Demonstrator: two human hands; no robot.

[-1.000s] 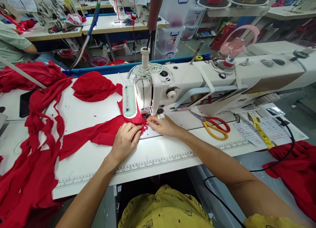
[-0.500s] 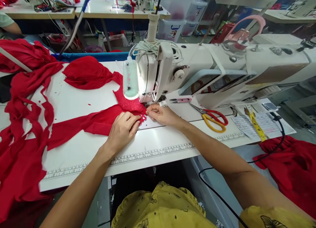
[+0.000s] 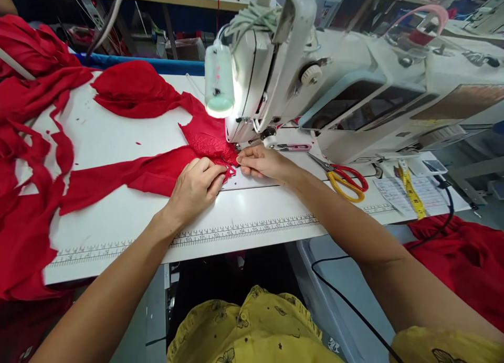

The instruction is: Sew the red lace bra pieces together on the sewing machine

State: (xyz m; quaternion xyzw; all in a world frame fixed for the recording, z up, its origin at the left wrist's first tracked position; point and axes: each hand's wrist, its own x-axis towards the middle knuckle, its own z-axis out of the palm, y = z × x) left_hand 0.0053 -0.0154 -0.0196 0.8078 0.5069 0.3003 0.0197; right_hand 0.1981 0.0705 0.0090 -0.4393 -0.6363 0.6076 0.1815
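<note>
Red fabric with a lace part [image 3: 208, 137] lies on the white sewing table, its right edge beneath the needle area of a white sewing machine [image 3: 252, 85]. My left hand [image 3: 199, 182] rests on the fabric's near edge, fingers bent and pressed together on the cloth. Just right of the presser foot, my right hand [image 3: 262, 161] pinches the fabric's edge between thumb and fingers. A lit lamp [image 3: 219, 79] hangs at the machine head's left side. The needle itself cannot be made out.
Scissors with red and yellow handles [image 3: 342, 179] and pink snips [image 3: 293, 147] lie right of my right hand. Farther right are a paper [image 3: 429, 195] and a yellow measuring tape [image 3: 411, 190]. Red cloth heaps [image 3: 31, 158] cover the table's left end. A black cable [image 3: 346, 302] hangs at right.
The view has tilted and come closer to the machine, so the table sits higher in the picture. Both hands keep nearly the same places on the fabric; my right hand's fingers have shifted slightly.
</note>
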